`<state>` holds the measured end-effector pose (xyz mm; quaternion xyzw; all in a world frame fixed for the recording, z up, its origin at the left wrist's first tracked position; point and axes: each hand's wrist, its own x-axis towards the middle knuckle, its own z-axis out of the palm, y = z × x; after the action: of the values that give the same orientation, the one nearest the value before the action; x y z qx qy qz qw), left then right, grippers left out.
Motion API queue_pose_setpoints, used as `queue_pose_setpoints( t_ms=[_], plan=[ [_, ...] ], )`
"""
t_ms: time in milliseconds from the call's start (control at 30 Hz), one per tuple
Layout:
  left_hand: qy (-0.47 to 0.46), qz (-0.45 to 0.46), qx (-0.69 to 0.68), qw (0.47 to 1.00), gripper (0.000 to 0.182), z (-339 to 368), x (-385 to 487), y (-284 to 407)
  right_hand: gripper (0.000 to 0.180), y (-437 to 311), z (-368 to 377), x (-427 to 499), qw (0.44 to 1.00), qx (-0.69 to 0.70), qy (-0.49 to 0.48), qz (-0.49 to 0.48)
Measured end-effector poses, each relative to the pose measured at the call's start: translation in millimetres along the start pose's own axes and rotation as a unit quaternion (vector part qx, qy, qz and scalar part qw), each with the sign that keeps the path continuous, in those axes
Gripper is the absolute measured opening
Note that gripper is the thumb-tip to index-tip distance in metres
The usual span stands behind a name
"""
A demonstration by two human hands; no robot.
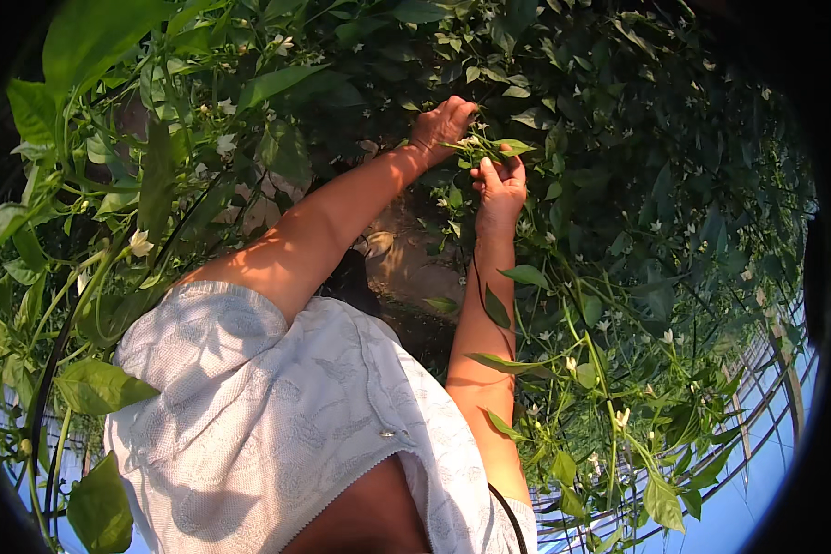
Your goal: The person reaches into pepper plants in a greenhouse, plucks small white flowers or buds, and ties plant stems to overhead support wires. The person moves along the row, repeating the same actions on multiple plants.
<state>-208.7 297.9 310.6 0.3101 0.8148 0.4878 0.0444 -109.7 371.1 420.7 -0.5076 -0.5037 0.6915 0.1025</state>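
Note:
My right hand [502, 183] pinches a leafy pepper shoot [485, 147] between thumb and fingers, palm side up. Small white flowers show on that shoot. Just above and to the left, my left hand [444, 129] reaches over the same shoot with its fingers bent downward. Its fingertips are hidden behind the hand and foliage, so whether they grip anything cannot be made out. Dense dark pepper foliage [595, 131] surrounds both hands. A thin stem with a leaf [496, 307] crosses my right forearm.
Tall pepper plants with a white flower [140, 243] stand close on my left. More flowering stems [599, 367] rise beside my right arm. Bare soil [412, 260] shows between the rows. A dark hose or cable [59, 346] curves through the left plants. Frame bars [786, 374] stand at the right.

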Motion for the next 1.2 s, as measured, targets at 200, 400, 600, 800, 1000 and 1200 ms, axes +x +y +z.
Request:
queue_pose_setpoints(
  t_ms=[200,400,600,800,1000,1200],
  plan=[
    [-0.045,-0.009,-0.121,0.992,0.028,-21.2,-22.6,11.7,0.037,-2.6,11.6,2.2,0.999,-0.027,-0.002,-0.018],
    [-0.084,0.009,-0.138,0.987,0.038,-38.8,-23.5,14.4,0.036,2.5,8.2,4.3,0.999,-0.037,-0.007,-0.029],
    [-0.064,0.021,-0.126,0.99,0.043,-29.4,-24.2,-2.7,0.035,0.2,6.8,5.5,0.999,-0.035,-0.014,-0.022],
    [-0.182,0.018,0.087,0.979,0.05,-18.5,-28.1,-6.3,0.039,-3.8,9.1,0.6,0.999,-0.025,-0.017,-0.022],
    [-0.103,0.052,0.071,0.991,0.035,-21.5,-26.4,-12.5,0.044,-18.2,19.0,-0.6,0.995,-0.077,-0.05,-0.028],
    [-0.114,0.061,0.022,0.991,0.022,-28.7,-25.4,-18.2,0.024,-32.7,16.9,27.7,0.967,-0.19,0.019,-0.166]
  ],
)
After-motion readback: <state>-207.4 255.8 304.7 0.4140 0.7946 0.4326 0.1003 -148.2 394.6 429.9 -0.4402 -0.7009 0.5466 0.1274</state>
